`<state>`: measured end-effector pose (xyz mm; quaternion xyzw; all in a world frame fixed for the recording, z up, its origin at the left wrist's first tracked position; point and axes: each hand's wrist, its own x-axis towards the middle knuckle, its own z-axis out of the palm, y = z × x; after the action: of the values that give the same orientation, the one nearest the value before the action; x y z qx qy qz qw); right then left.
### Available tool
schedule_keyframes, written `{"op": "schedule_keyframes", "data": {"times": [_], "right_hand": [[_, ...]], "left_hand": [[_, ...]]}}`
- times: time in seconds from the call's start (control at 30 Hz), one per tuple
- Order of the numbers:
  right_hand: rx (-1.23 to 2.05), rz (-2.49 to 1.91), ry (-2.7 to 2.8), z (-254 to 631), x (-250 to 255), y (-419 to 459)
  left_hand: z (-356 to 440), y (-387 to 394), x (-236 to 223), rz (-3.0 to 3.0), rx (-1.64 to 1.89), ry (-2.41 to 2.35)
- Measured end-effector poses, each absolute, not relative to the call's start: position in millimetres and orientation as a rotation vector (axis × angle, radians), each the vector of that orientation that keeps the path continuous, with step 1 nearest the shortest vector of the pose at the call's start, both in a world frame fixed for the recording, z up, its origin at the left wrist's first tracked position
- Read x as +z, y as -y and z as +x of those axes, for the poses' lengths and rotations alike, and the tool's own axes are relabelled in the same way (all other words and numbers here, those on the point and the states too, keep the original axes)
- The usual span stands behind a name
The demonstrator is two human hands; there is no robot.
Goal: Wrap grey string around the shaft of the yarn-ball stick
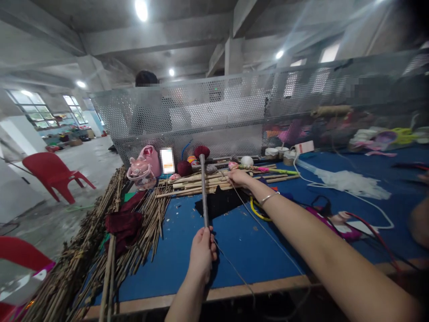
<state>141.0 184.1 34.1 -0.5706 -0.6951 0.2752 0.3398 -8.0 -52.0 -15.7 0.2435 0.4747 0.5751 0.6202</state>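
Note:
Rising from my left hand (203,252), closed around its lower end, is a grey-wrapped stick (204,192) topped by a dark red ball (202,152). My right hand (238,178) reaches across the table with fingers pinched on a thin grey cord (254,217), which trails down past the table's front edge. Another length of grey cord runs from beside my left hand toward that edge. Bare wooden sticks (187,183) lie behind both hands. Between the hands is a black cloth (219,202) on the blue tabletop (234,241).
Bundles of thin sticks (90,250) fill the table's left side, a dark red cloth (124,226) over them. A pink cup (142,174) and a lit phone (167,161) stand before the perforated metal screen (208,112). Clear plastic (351,183) lies right. Someone sits behind the screen.

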Motion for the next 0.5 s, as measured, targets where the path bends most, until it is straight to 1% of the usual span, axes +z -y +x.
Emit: {"op": "schedule_keyframes", "data": {"times": [0.07, 0.13, 0.37, 0.5], "right_hand": [[0.763, -1.559, 1.851, 142, 41, -189], [0.727, -1.641, 1.882, 144, 45, -192], [0.459, -1.872, 1.787, 136, 22, -189], [0.535, -1.882, 1.730, 129, 13, -196]], "left_hand": [[-9, 52, -16, 0.561, 1.324, -1.092], [-9, 52, -16, 0.557, 1.322, -1.093], [-7, 53, -14, 0.559, 1.318, -1.101], [-7, 53, -12, 0.534, 1.303, -1.111]]}}
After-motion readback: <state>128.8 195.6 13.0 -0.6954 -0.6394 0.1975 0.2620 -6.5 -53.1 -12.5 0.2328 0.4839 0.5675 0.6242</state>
